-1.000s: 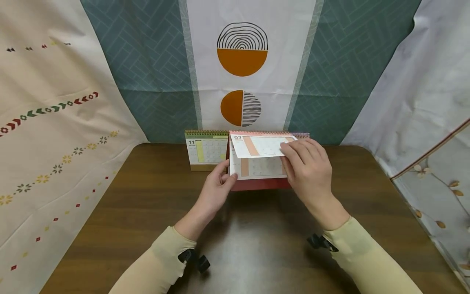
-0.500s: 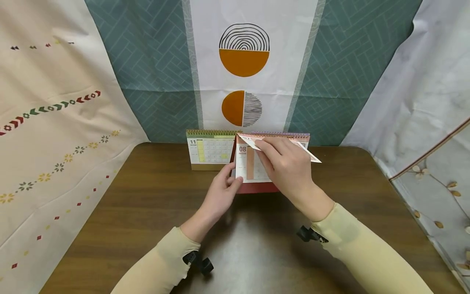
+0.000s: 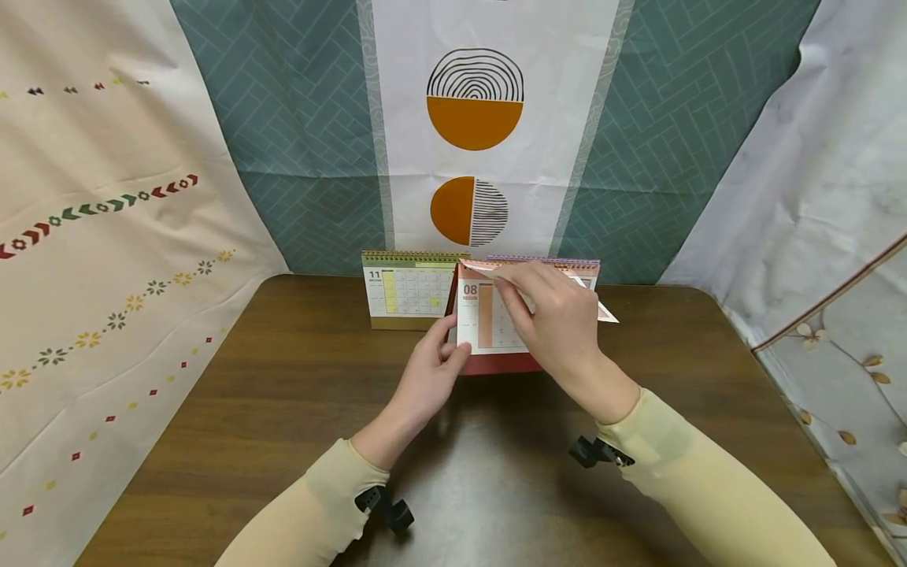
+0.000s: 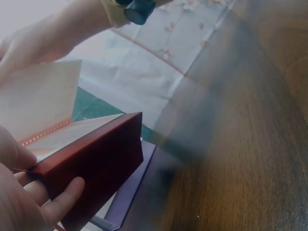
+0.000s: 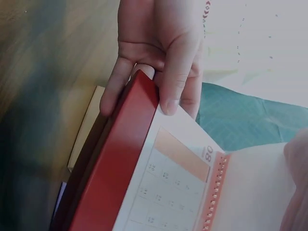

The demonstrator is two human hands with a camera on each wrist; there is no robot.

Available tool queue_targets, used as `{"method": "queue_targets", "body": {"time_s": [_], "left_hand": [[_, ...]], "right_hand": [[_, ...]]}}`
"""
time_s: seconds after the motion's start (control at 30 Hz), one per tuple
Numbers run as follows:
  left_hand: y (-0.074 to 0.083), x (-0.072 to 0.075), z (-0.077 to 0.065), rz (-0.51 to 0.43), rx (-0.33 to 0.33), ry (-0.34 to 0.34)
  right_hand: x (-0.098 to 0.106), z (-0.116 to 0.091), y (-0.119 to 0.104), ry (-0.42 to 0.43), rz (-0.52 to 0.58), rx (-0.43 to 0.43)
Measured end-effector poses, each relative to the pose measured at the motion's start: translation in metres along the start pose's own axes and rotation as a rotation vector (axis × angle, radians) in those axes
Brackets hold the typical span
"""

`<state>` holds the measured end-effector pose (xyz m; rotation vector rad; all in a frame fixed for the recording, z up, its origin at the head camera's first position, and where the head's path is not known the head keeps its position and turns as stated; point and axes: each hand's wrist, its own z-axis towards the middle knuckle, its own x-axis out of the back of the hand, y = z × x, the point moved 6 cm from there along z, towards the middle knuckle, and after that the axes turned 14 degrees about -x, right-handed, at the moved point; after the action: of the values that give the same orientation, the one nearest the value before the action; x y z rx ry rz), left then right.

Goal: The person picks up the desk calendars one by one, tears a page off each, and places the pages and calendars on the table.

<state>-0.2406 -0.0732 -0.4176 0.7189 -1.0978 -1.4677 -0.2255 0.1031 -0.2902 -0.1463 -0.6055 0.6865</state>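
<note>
A red-based desk calendar stands in the middle of the table in the head view, its front page reading 08. My left hand grips its lower left corner. In the right wrist view, the thumb lies on the front page while other fingers are behind the red base. My right hand pinches a lifted calendar page near the spiral binding. The left wrist view shows that page standing up from the rings. My right hand hides much of the 08 page.
A green-topped calendar showing 11 stands behind on the left. Partly hidden behind on the right is a purple-topped calendar. Patterned cloths hang around the brown wooden table, with a teal cloth at the back.
The 07 page has been lifted up over the binding, so the 08 page shows. My right hand has moved left with the page; my left hand keeps its grip and has shifted slightly right.
</note>
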Motion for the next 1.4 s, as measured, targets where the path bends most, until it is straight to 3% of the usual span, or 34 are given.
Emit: {"method": "queue_targets", "body": {"time_s": [0.5,0.73,0.93,1.13,1.4], "left_hand": [[-0.008,0.001,0.001,0.005,0.007,0.017],[-0.008,0.001,0.001,0.015,-0.003,0.026],[-0.008,0.002,0.001,0.023,-0.002,0.028],[-0.006,0.000,0.001,0.029,-0.009,0.023],[-0.005,0.000,0.000,0.093,-0.039,0.020]], "right_hand": [[0.013,-0.013,-0.020,0.000,-0.149,0.083],[0.013,-0.014,-0.021,-0.055,-0.157,0.068],[0.016,-0.009,-0.016,-0.044,-0.148,0.062],[0.024,0.011,0.005,-0.058,-0.103,-0.067],[0.025,0.048,0.058,-0.185,0.003,-0.431]]}}
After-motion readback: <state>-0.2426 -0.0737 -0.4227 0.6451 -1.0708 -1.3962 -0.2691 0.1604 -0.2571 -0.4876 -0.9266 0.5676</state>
